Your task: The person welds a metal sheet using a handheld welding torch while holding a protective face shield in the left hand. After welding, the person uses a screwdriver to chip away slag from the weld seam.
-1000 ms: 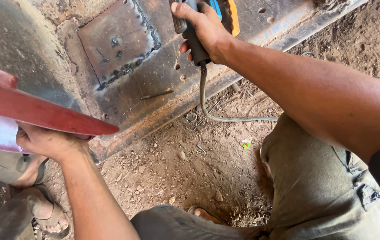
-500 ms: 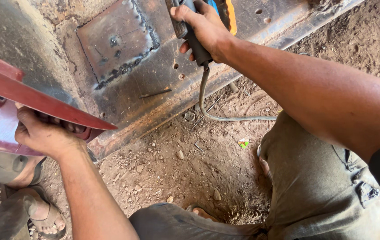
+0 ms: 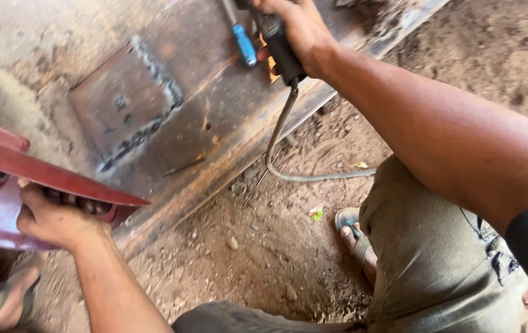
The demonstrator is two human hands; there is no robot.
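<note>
My right hand [image 3: 298, 24] grips the black handle of a welding electrode holder [image 3: 279, 52] at the top of the view, over a rusty steel beam [image 3: 214, 111]. A grey cable [image 3: 301, 176] runs from the handle down onto the dirt. My left hand [image 3: 54, 219] is closed on the edge of a red metal welding shield [image 3: 4, 185] at the left. A square steel plate [image 3: 119, 102] with a rough weld bead around it sits on the beam between the two hands.
A blue-handled screwdriver [image 3: 243, 43] lies on the beam beside my right hand. Below the beam is loose brown dirt [image 3: 245, 259] with small stones. My knee in olive trousers [image 3: 436, 259] and a sandalled foot [image 3: 353, 237] fill the lower right.
The view has shifted, so the beam and plate now sit lower and to the right. My left hand with the red shield has dropped lower at the left; my right hand keeps the holder.
</note>
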